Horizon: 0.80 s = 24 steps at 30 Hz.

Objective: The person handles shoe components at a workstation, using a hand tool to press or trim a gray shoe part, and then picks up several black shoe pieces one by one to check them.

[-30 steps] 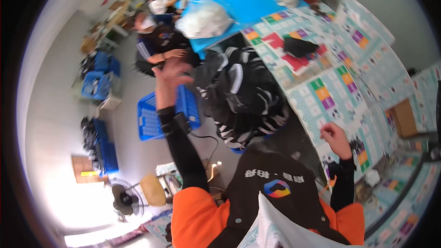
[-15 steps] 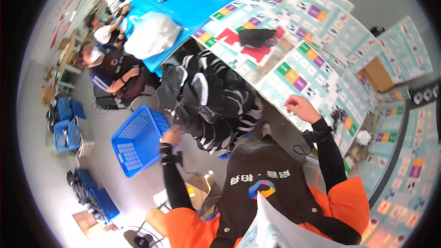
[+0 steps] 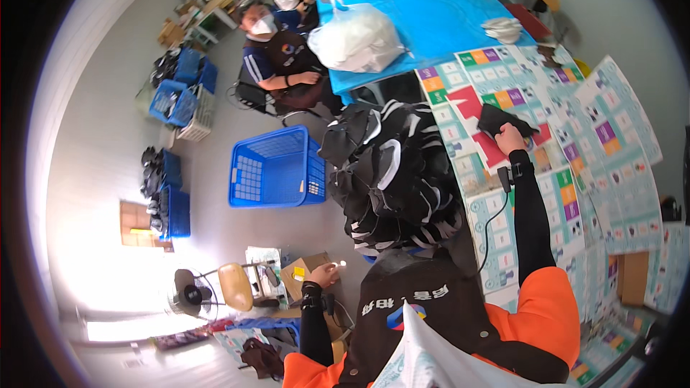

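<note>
Closest to the camera, a white plastic bag (image 3: 431, 352) hangs at the wearer's chest over a black apron (image 3: 424, 309) and orange sleeves. The left hand (image 3: 325, 274) is lowered beside the body, away from the table, over a cardboard box (image 3: 302, 280) on the floor. Its fingers are curled loosely inward and pinch something small and pale; what that is cannot be told.

The right arm, in a black sleeve, stretches out over the table. The right hand (image 3: 509, 141) rests on a flat black fabric piece (image 3: 499, 119) that lies on a red patch of the colourful printed sheets (image 3: 575, 172) covering the tabletop. The fingers are closed down on the near edge of the piece, gripping it. A thin black cable (image 3: 492, 219) runs from the wrist back toward the body.

Between the two arms, at the table's near edge, sits a big heap of black-and-white fabric cut pieces (image 3: 395, 179), well apart from the left hand and just beside the right forearm.

On the floor to the left of the heap stands an open blue plastic crate (image 3: 277, 169). A round stool (image 3: 236, 286) and a small fan (image 3: 188, 294) stand nearer the wall.

Farther off, a white filled bag (image 3: 357, 38) lies on a blue table cover (image 3: 438, 7). A seated person in a face mask (image 3: 277, 57) leans an arm at that table, with more blue crates (image 3: 176, 93) behind by the wall.
</note>
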Each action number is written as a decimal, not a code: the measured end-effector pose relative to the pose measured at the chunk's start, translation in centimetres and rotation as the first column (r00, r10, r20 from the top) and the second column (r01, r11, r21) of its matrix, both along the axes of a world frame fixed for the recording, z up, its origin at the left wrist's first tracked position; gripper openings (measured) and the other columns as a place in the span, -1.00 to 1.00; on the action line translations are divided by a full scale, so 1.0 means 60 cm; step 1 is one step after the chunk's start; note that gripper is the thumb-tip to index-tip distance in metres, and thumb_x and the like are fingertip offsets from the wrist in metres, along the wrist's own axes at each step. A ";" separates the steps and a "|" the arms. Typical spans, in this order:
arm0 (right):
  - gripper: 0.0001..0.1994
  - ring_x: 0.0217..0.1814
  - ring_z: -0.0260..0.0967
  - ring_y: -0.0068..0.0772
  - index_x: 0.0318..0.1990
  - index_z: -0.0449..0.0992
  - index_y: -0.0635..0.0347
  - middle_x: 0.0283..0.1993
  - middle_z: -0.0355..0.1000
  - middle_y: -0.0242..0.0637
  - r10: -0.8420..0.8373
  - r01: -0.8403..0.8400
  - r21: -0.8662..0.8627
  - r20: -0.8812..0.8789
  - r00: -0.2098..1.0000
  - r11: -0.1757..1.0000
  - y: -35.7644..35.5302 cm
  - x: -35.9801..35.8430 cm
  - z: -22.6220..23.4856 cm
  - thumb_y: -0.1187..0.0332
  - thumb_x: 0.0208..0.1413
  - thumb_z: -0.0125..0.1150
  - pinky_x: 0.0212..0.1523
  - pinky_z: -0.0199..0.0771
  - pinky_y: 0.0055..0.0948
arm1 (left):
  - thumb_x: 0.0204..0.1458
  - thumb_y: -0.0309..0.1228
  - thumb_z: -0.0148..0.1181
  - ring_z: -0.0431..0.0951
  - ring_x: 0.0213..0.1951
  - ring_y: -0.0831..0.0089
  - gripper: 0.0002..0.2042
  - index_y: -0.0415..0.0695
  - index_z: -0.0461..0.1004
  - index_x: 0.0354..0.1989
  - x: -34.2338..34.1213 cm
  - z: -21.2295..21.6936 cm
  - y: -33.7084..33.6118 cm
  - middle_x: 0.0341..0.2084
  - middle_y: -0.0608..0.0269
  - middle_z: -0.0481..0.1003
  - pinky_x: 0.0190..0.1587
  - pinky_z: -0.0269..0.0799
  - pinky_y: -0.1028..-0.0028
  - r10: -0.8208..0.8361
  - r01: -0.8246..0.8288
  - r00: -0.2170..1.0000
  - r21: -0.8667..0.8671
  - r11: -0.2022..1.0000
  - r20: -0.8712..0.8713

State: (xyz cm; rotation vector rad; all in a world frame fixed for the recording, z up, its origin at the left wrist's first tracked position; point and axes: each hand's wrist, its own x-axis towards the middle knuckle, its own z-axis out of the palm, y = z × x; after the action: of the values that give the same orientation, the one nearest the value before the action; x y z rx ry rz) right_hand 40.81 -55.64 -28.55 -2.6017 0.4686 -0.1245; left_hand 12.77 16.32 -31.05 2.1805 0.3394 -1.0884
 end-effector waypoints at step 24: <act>-0.93 -0.34 0.44 -0.06 -0.29 0.48 0.24 -0.37 0.43 -0.12 0.553 -0.721 0.234 0.505 0.663 0.652 0.270 -0.166 0.422 0.44 0.17 0.21 -0.34 0.41 -0.26 | 0.19 -0.46 0.25 0.64 -0.36 0.50 -0.76 -0.33 0.52 -0.03 0.390 0.593 -0.449 -0.28 0.14 0.61 -0.35 0.60 0.54 0.304 0.090 0.810 -0.618 0.781 0.502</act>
State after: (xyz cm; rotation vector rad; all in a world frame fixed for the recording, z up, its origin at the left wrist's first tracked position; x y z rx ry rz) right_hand 30.85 -39.44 -3.23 -2.0729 -0.5615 -0.2580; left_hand 36.18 -10.60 4.52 1.7283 -0.1611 -0.3252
